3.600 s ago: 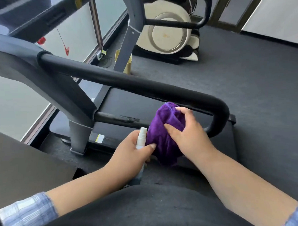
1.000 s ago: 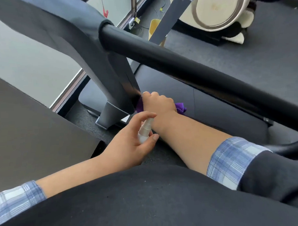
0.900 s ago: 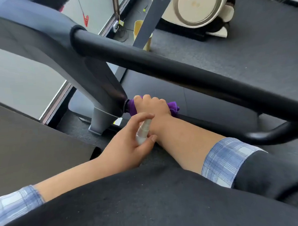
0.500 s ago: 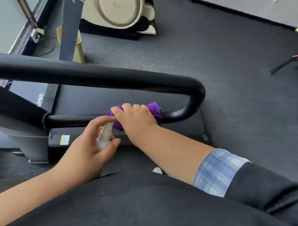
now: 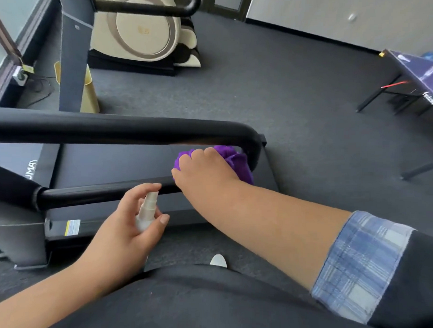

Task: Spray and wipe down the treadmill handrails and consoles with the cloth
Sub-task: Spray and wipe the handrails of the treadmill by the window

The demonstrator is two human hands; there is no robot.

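Note:
A black treadmill handrail (image 5: 116,129) runs across the view and bends down at its right end into a thinner lower bar (image 5: 101,192). My right hand (image 5: 203,171) grips a purple cloth (image 5: 235,160) wrapped around the lower bar, close to the bend. My left hand (image 5: 129,228) holds a small white spray bottle (image 5: 146,210) just below the lower bar, nozzle up, index finger over its top. The cloth is partly hidden under my right hand.
The treadmill deck (image 5: 107,165) lies beyond the rails. A cream and black exercise machine (image 5: 144,33) stands at the back, a yellow bin (image 5: 88,94) behind a grey upright (image 5: 72,58). A dark table (image 5: 418,83) is at the right, on grey carpet (image 5: 281,93).
My right hand has slid the cloth along the lower bar from the left post to the bend at the right. The left hand with the bottle has followed; the view swung right.

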